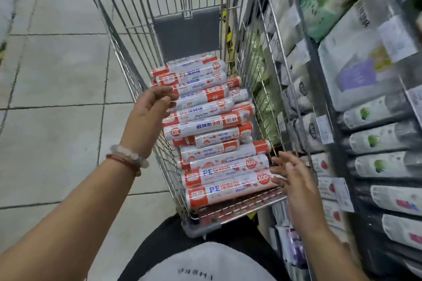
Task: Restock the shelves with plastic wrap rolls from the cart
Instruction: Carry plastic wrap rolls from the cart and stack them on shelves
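Pale grey tiled floor point(57, 75) lies open along our left, running up to the wire side of the silver wire shopping cart point(127, 36). Our left hand point(148, 109), two bead bracelets point(127, 157) at its wrist, hovers at the cart's left wall with fingers loosely spread and gripping nothing; its fingertips sit just beside the left ends of the upper rolls, whether touching we cannot tell. Inside the basket, the orange-and-white plastic wrap rolls point(212, 121) lie crosswise in a heaped stack that fills the floor of the cart from the grey plastic child-seat flap point(186, 34) at the far end to the near end wall. The nearest roll point(228, 191) rests against that near wall. Our right hand point(294, 180) hangs at the stack's right end, fingers straight and apart, holding nothing, its fingertips at the near rolls' orange caps. The cart's right wall stands close against the grey metal store shelves point(331, 107), where white packaged rolls point(374, 139) lie in rows.
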